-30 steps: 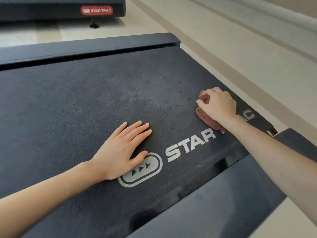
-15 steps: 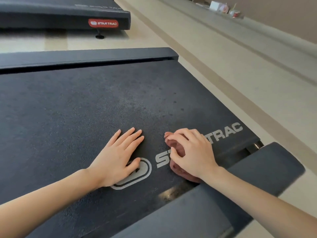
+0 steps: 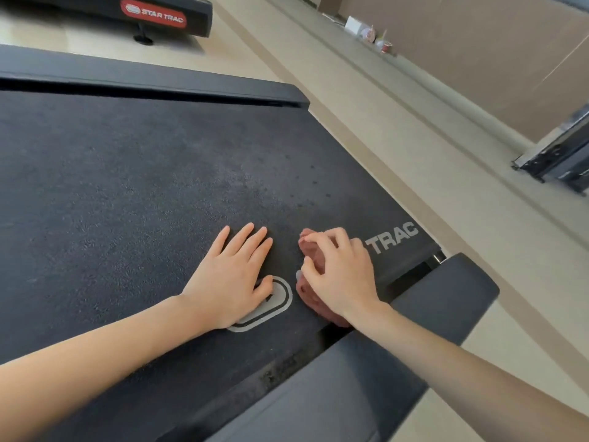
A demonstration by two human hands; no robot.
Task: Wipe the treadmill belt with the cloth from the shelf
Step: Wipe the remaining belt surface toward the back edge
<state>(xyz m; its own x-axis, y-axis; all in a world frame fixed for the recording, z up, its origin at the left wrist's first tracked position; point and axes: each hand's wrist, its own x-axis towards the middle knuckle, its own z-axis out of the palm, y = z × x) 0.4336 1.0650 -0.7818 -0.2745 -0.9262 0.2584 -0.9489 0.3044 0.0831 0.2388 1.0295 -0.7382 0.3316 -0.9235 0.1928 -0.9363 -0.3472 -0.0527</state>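
Clutching cloth (image 3: 309, 299): right hand (image 3: 344, 277), fingers (image 3: 320, 242) curled

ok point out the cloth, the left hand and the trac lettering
cloth (image 3: 307, 295), head view, fold below the thumb
left hand (image 3: 231, 279), head view, back of hand
trac lettering (image 3: 392, 238), head view, middle letters

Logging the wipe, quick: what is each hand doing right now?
Left hand: open, flat on the treadmill belt.
Right hand: gripping the cloth, pressed on the belt.

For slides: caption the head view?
Right hand grips a reddish cloth on the treadmill belt; left hand rests flat beside it.
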